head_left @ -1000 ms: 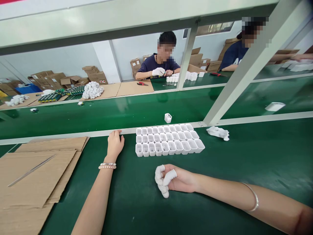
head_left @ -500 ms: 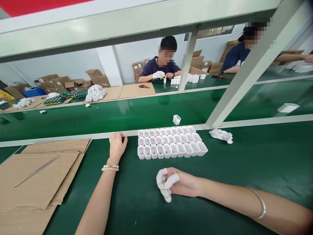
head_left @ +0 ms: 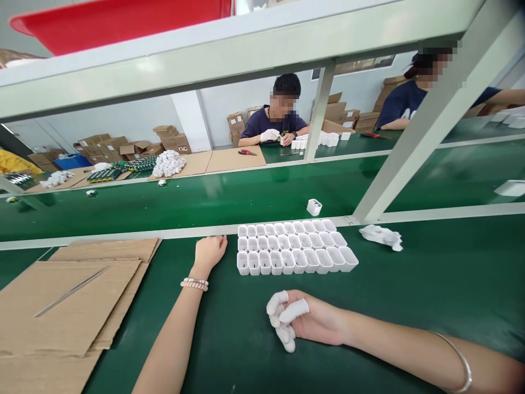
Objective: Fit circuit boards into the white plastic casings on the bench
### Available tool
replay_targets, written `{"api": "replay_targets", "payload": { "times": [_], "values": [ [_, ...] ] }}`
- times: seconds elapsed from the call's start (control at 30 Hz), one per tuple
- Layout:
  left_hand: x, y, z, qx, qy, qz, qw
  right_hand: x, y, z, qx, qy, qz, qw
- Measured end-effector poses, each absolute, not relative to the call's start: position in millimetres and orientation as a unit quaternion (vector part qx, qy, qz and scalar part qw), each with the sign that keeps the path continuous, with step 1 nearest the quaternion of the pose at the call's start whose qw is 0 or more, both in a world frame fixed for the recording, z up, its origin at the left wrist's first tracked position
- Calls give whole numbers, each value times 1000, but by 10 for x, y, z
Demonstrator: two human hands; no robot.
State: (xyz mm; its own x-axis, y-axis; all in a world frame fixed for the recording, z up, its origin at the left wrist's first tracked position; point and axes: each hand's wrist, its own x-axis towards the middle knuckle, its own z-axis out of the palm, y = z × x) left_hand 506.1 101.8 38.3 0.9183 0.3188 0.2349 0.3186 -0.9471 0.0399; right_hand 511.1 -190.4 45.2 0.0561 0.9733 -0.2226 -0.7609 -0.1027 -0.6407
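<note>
My left hand rests on the green bench at the pale rail, back of the hand up. Its fingers are bent out of sight, so any grip is hidden. My right hand, with white finger cots on thumb and fingers, lies palm up on the bench. Its fingers curl loosely, thumb apart, and nothing shows in them. Between and beyond the hands stand three rows of small white open-topped plastic cups. Small dark marks show inside several of the cups. Neither hand touches them.
Cardboard sheets lie at left with a thin metal strip on top. A crumpled white glove or cloth sits right of the cups. Beyond the rail, a white cup stands on the green belt. Two co-workers sit opposite; a slanted post rises at right.
The whole view has shifted slightly down and to the right. My left hand has turned and its fingers have folded out of sight. My right hand keeps its loose curl; the cups stay put.
</note>
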Motion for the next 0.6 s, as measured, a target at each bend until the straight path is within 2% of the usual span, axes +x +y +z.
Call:
{"api": "replay_targets", "payload": {
  "times": [0.4, 0.6],
  "values": [
    [5016, 907, 415, 987, 33, 151, 37, 5112, -1922, 459, -297, -72, 646, 700],
    [5005, 916, 411, 988, 25, 143, 57, 5114, -1914, 444, -295, -68, 636, 710]
  ]
}}
